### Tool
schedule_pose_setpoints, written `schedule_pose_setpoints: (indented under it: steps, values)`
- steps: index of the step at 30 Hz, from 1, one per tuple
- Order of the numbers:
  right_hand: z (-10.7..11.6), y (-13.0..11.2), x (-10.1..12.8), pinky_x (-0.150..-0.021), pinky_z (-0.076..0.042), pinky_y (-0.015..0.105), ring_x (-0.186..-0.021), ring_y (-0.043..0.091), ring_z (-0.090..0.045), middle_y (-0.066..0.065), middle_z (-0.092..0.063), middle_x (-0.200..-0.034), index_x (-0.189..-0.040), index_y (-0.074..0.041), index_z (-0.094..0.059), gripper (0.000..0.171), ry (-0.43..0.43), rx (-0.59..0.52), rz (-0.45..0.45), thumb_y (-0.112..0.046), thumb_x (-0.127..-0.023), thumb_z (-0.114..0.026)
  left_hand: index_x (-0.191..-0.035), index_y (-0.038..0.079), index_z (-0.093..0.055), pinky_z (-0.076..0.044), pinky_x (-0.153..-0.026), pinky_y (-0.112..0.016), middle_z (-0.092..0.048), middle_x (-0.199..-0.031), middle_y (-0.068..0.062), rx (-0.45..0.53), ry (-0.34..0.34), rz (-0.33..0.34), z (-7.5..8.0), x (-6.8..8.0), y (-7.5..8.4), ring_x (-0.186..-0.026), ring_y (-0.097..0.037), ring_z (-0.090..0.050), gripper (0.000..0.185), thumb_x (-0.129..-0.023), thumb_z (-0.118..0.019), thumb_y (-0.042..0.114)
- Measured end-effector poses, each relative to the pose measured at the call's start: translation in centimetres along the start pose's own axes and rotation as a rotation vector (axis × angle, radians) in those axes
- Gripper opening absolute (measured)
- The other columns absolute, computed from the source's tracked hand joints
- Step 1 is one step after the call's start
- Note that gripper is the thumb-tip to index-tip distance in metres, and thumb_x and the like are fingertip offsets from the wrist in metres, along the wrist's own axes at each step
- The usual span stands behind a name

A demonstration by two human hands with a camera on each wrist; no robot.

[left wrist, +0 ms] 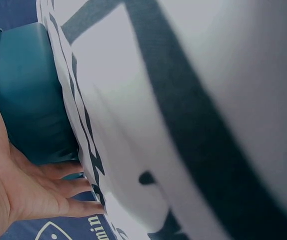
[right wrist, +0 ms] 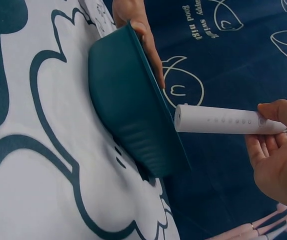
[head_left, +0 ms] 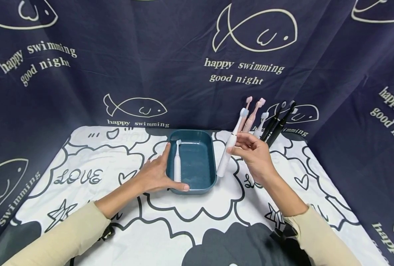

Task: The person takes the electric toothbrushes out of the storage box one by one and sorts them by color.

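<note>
While the head view shows a white toothbrush (head_left: pixel 177 162) lying inside the teal tray (head_left: pixel 197 186), the wrist views show only the tray's outer wall and not its inside. The left hand (head_left: pixel 157 173) rests against the tray's left side; in the left wrist view its fingers (left wrist: pixel 58 187) are nearly straight and close together, under the wall. The right hand (head_left: pixel 255 153) holds a second white electric toothbrush (head_left: pixel 229 146) just right of the tray, lifted above the patterned cloth (head_left: pixel 197 225). Its thumb and fingertips (right wrist: pixel 268 145) pinch the handle. Behind it, pink, white and black toothbrushes (head_left: pixel 267 120) stand upright.
</note>
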State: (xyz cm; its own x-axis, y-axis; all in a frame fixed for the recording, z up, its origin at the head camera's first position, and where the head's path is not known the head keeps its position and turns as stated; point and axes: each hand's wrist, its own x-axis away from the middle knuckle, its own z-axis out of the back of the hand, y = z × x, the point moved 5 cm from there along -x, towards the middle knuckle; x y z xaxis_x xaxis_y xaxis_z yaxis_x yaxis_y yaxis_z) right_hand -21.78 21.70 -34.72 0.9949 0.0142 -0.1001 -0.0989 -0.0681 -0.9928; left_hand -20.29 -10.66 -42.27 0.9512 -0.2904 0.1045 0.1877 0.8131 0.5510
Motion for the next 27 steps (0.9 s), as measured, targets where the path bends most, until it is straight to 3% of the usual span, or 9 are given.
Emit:
schedule_pose_setpoints:
  steps: [7, 15, 27]
  values:
    - [1.4, -0.5, 0.0, -0.093, -0.063, 0.018, -0.102, 0.004, -0.076, -0.011, -0.078, -0.108, -0.116, -0.018, -0.076, 0.047, 0.026, 0.021, 0.043, 0.021, -0.088, -0.077, -0.183, 0.019, 0.009, -0.046, -0.124, -0.071, -0.036, -0.183, -0.023, 0.005, -0.008, 0.009, 0.0, 0.0, -0.1, -0.156, -0.053, -0.054, 0.173, -0.062, -0.086, 0.098]
    - [3.0, -0.9, -0.1, -0.091, -0.064, 0.019, -0.098, 0.006, -0.076, -0.008, -0.079, -0.104, -0.105, -0.02, -0.08, 0.059, 0.054, -0.078, 0.12, 0.034, -0.08, -0.073, -0.183, 0.02, 0.01, -0.046, -0.124, -0.071, -0.037, -0.182, -0.024, 0.008, -0.009, 0.01, -0.1, 0.0, -0.1, -0.155, -0.052, -0.055, 0.173, -0.062, -0.086, 0.097]
    - [5.4, -1.4, -0.3, -0.081, -0.065, 0.019, -0.09, 0.006, -0.076, -0.007, -0.082, -0.095, -0.106, -0.017, -0.083, 0.064, 0.092, -0.098, 0.205, 0.039, -0.076, -0.071, -0.183, 0.019, 0.009, -0.047, -0.123, -0.071, -0.041, -0.18, -0.026, 0.003, -0.006, 0.002, 0.0, 0.1, 0.1, -0.151, -0.05, -0.059, 0.173, -0.062, -0.087, 0.096]
